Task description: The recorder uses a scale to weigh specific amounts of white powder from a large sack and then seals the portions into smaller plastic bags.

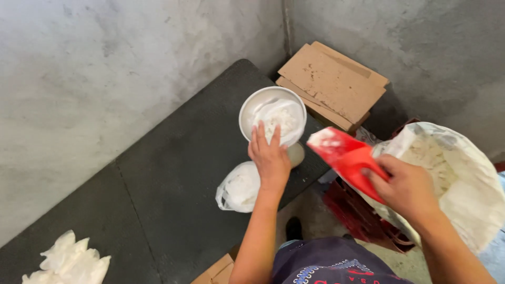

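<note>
At the centre of the frame the left hand point(269, 158) lies flat with fingers spread on the near rim of a white bowl point(247, 113), steadying a thin plastic bag point(281, 120) that lines it; the hand presses rather than grips, closed on nothing. The bag already holds a modest heap of white powder or small lumps, well short of full. To the right the right hand point(407, 186) is closed around the handle of a red scoop point(344, 155), whose mouth points up and left toward the bowl, just beside its rim and dusted white, with little powder visible in it; whether it has just emptied I cannot tell. The scoop hovers between the bowl and a large white sack point(463, 179) at the right edge, open and still well filled with the same pale stuff. Judging by this, the portioning is partly done: one bag point(239, 186), filled and bunched shut, lies on the dark bench point(173, 173) just below the left hand, the bag in the bowl is being loaded, and a pile of empty bags point(68, 260) waits at the lower left. Folded cardboard point(334, 84) rests in the corner beyond the bowl, against the grey wall point(105, 68).
</note>
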